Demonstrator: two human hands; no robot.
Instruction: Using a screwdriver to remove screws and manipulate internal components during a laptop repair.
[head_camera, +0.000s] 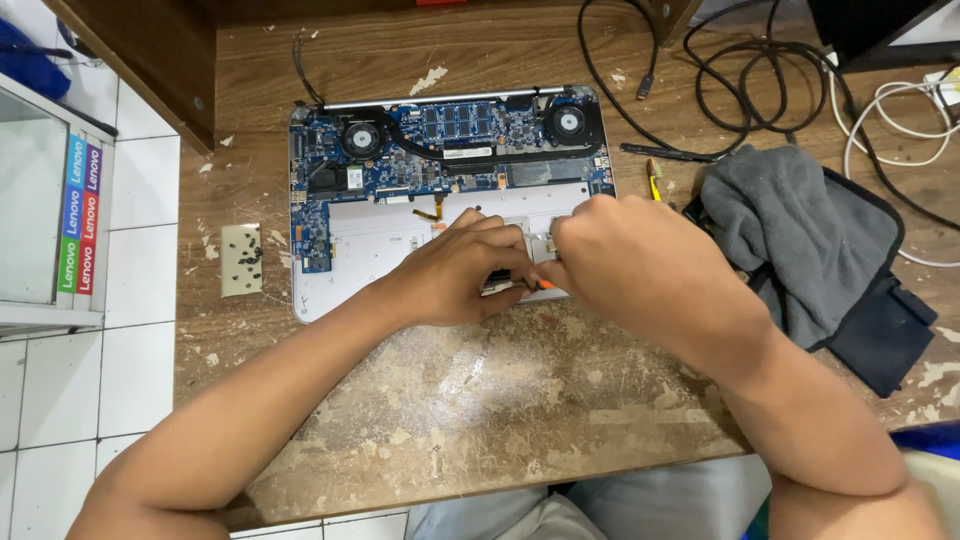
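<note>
Your left hand (455, 272) and right hand (625, 262) meet at the near edge of the open laptop (340, 290), fingers pinched together around a small part with an orange tip (541, 285); the exact hold is hidden, and both hands are equally close

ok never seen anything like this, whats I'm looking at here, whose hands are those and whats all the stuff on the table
This is one picture from a camera worn on a person's head, looking down at their own bare hands. On the worn wooden table lies an opened laptop, bottom cover off, showing a blue circuit board and two round fans. The left hand and right hand meet at its near edge, pinching some small part; what exactly is hidden by the fingers. Left of the laptop a small pad holds dark screws. To the right lie a grey cloth and black cables.
</note>
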